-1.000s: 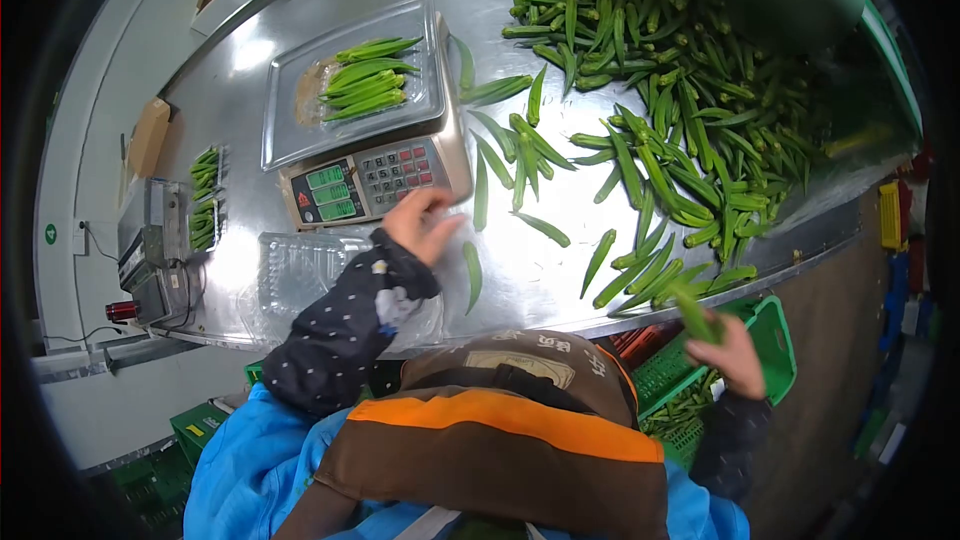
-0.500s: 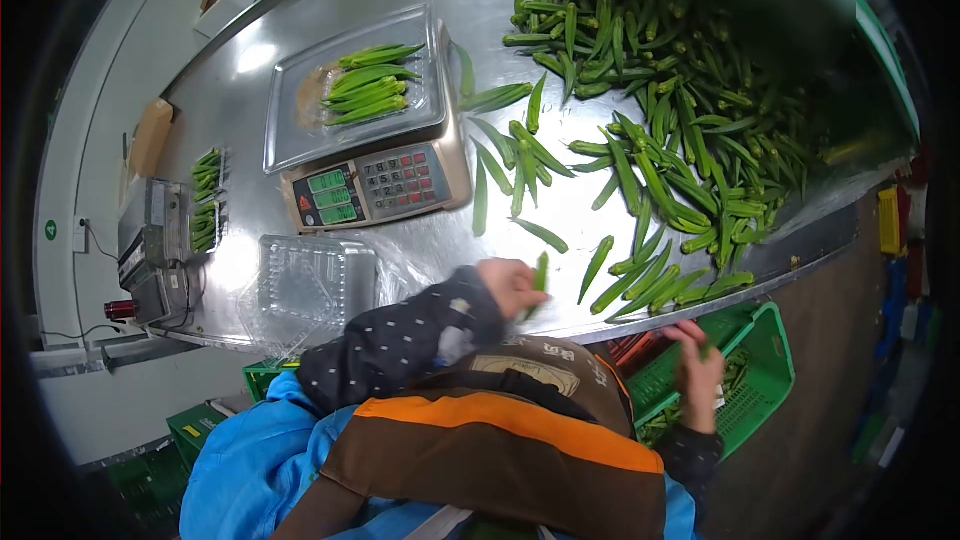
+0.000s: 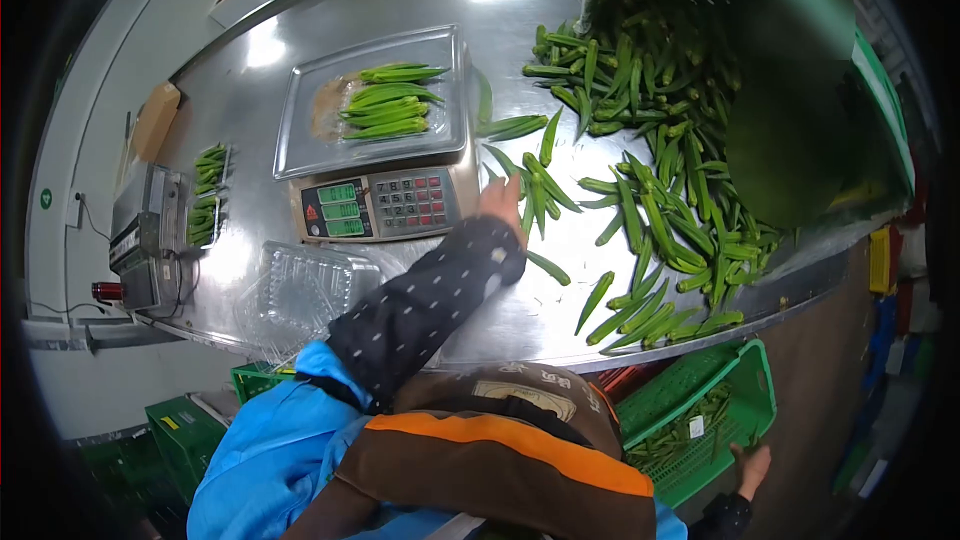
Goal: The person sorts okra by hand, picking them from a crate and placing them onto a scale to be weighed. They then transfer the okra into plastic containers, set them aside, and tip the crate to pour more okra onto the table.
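My left hand (image 3: 503, 206) reaches over the steel table beside the scale, its fingers stretched out at a small group of loose okra pods (image 3: 540, 190). It partly covers a pod lying by the scale's edge. Low on the right, my right hand (image 3: 752, 467) is by the end of a green crate (image 3: 765, 380), fingers curled around what looks like an okra pod, of which only a small green bit shows. The digital scale (image 3: 385, 205) bears a clear tray (image 3: 310, 90) with a row of okra pods (image 3: 388, 102) on it.
A large heap of okra (image 3: 680, 170) spreads across the table's right side. Empty clear plastic boxes (image 3: 305, 285) lie at the front left. Packed okra (image 3: 205, 195) stands beside a machine (image 3: 150, 230) at the far left. More pods lie inside the green crate.
My left hand has moved up and forward from the table's front edge to the pods by the scale. My right hand has dropped down and right, past the crate. The view has shifted slightly.
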A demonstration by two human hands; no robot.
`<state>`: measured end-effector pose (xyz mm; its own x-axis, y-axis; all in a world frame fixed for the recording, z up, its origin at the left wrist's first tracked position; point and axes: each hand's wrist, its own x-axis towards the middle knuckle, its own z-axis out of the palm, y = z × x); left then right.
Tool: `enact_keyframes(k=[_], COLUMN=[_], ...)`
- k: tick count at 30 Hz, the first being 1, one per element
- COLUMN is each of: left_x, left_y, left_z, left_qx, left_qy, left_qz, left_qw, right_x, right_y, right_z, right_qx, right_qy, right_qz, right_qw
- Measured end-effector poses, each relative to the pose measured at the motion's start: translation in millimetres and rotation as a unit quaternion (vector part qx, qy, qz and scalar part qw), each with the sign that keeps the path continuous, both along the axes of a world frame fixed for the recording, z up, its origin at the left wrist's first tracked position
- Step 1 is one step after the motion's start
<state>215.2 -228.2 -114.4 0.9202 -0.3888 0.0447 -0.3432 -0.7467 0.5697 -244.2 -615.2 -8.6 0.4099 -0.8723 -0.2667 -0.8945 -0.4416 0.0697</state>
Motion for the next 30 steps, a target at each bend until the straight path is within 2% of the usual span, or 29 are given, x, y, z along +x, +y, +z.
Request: enact_keyframes(k=[1,2,3,4,5,6,7,8,9,10,11,12,13,14,15,17,18,19,20,21,24,26,28,30], left_x=[17.4,32.9,40.4,39.3,34.1,27.6,19.2,11.6,-3.8,-21.9,-38.9,-54.5,-65.5,-74.3,-81.0,-89.0,-91.3,-95.7,-100.0,-103.2,-100.6,-94.4,-91.2,-84.6], left_y=[-4.9,-10.6,-15.8,-20.7,-25.5,-29.1,-26.4,-26.3,-24.8,-22.3,-17.5,-11.4,-6.2,-1.0,3.6,9.4,12.3,19.2,21.1,22.9,29.8,35.9,40.7,45.7], left_z=[-11.5,-22.0,-32.3,-41.3,-49.7,-57.5,-64.7,-68.5,-68.6,-68.4,-59.0,-44.9,-34.1,-24.1,-15.6,-0.3,4.1,5.6,4.1,1.6,9.3,7.9,6.3,1.2], left_qx=[-0.003,0.058,0.117,0.114,0.109,0.105,0.137,0.139,0.136,0.133,0.131,0.128,0.126,0.112,0.097,0.111,0.127,0.089,0.087,0.087,0.051,-0.076,-0.12,-0.197], left_qy=[-0.001,-0.088,-0.175,-0.175,-0.144,-0.112,-0.127,-0.098,-0.1,-0.102,-0.073,-0.042,-0.04,0.032,0.103,0.144,0.182,0.175,0.172,0.162,0.13,0.178,0.172,0.185], left_qz=[0.004,0.004,0.002,-0.001,0.027,0.056,0.015,-0.019,-0.045,-0.071,-0.116,-0.16,-0.158,-0.189,-0.22,-0.239,-0.262,-0.258,-0.253,-0.239,-0.188,-0.154,-0.13,-0.068], left_qw=[1.0,0.994,0.978,0.978,0.983,0.987,0.982,0.985,0.985,0.983,0.982,0.978,0.979,0.975,0.965,0.954,0.939,0.946,0.948,0.954,0.972,0.969,0.969,0.961], right_x=[-2.3,-4.3,21.0,32.9,60.1,85.9,102.2,111.7,133.2,157.4,176.7,208.0,237.2,243.6,267.9,318.6,341.9,366.3,391.9,414.4,464.5,481.5,490.3,493.4], right_y=[-3.8,-7.0,13.5,24.6,45.9,70.9,81.3,82.9,97.9,110.1,114.5,129.3,147.4,137.0,143.2,161.6,163.6,165.4,173.9,183.3,211.7,221.0,212.9,201.2], right_z=[-16.0,-32.2,-27.8,-39.1,-32.0,-23.1,-28.1,-36.4,-35.8,-30.5,-40.0,-27.3,-10.5,-49.6,-49.7,-45.4,-62.3,-76.9,-77.3,-76.3,-74.1,-77.2,-97.5,-108.2], right_qx=[0.071,0.142,0.147,0.139,0.153,0.186,0.215,0.208,0.198,0.263,0.276,0.326,0.327,0.298,0.309,0.341,0.318,0.267,0.271,0.247,0.181,0.182,0.176,0.313], right_qy=[-0.128,-0.251,-0.238,-0.238,-0.181,-0.22,-0.223,-0.179,-0.23,-0.266,-0.295,-0.31,-0.29,-0.33,-0.339,-0.362,-0.406,-0.388,-0.381,-0.405,-0.3,-0.229,-0.214,-0.222], right_qz=[-0.041,-0.083,-0.019,0.037,0.059,0.053,0.01,0.065,0.105,0.067,0.107,0.095,0.082,0.173,0.215,0.238,0.3,0.332,0.333,0.374,0.396,0.413,0.438,0.385], right_qw=[0.988,0.954,0.96,0.96,0.97,0.956,0.951,0.959,0.947,0.925,0.909,0.888,0.896,0.879,0.862,0.834,0.802,0.818,0.819,0.797,0.849,0.862,0.855,0.839])
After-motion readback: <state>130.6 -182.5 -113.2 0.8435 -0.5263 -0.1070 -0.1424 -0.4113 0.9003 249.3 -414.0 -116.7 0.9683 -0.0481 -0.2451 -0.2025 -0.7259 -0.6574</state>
